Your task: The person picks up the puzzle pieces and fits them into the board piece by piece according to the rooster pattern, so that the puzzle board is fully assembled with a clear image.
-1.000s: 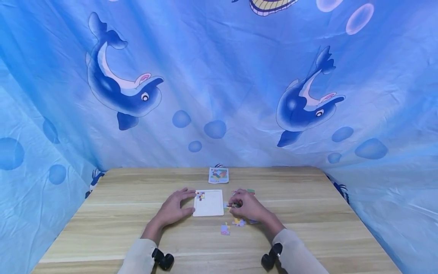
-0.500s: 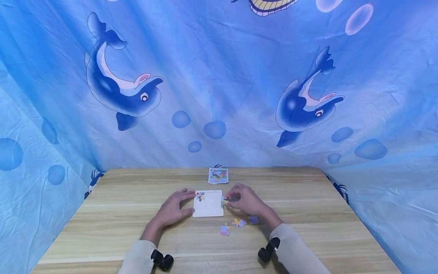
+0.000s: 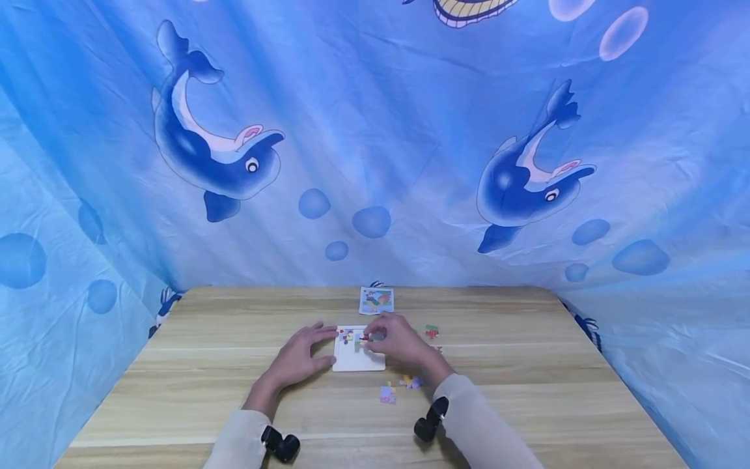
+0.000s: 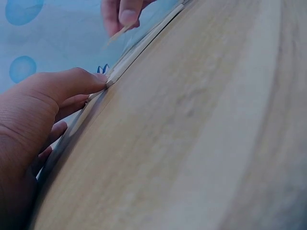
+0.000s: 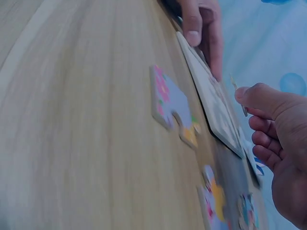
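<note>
Right hand point(image 3: 400, 340): you pinch a puzzle piece point(image 3: 359, 340)
Left hand point(image 3: 299, 355): spread, touching board point(image 3: 356, 362) below pinch
Piece: likely light, stiff; hold edges

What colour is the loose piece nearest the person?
The puzzle piece is mostly lavender with pink and yellow; best in the right wrist view.

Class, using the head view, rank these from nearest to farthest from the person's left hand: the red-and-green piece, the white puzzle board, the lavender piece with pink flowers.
From the left hand:
1. White puzzle board: at its fingertips.
2. Lavender piece with pink flowers: to the right, nearer the person.
3. Red-and-green piece: farthest right, beyond the board.
</note>
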Demonstrator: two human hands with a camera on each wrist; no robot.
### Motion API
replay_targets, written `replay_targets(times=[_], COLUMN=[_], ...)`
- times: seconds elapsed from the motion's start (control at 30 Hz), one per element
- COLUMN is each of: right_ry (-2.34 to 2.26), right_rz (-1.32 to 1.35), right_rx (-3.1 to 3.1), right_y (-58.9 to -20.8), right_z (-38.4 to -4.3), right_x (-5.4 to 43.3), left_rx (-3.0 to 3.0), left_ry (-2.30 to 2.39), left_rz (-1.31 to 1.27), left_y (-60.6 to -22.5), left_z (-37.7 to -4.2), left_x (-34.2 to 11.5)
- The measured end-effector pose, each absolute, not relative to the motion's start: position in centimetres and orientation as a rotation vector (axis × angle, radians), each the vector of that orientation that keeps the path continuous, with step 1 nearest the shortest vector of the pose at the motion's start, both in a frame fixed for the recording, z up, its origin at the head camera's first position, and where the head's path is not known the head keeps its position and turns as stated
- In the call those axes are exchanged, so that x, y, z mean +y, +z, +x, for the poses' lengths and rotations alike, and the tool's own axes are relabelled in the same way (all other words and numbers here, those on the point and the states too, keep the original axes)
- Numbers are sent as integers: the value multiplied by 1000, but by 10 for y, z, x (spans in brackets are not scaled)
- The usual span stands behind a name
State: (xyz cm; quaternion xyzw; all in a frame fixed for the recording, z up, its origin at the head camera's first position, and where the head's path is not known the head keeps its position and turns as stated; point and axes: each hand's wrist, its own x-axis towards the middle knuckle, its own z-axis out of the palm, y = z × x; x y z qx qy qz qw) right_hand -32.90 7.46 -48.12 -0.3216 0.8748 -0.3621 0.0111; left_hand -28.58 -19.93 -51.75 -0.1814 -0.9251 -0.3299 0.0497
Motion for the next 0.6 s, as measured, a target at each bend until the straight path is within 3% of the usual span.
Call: replay_targets(times=[0.3,0.6], right_ry=[-1142,-1040], right_rz=[-1098,-1026], right_rx=[2693,2751], right_y=[-488,-495], right_z=[-330,-332], right_x=[53,39], left_rx=[-2819,-2814], left_ry=[-1000,-990], left_rz=[-545,-557], left_y=[-517,-516], left_z=[-286,-286], left_x=[-199,-199])
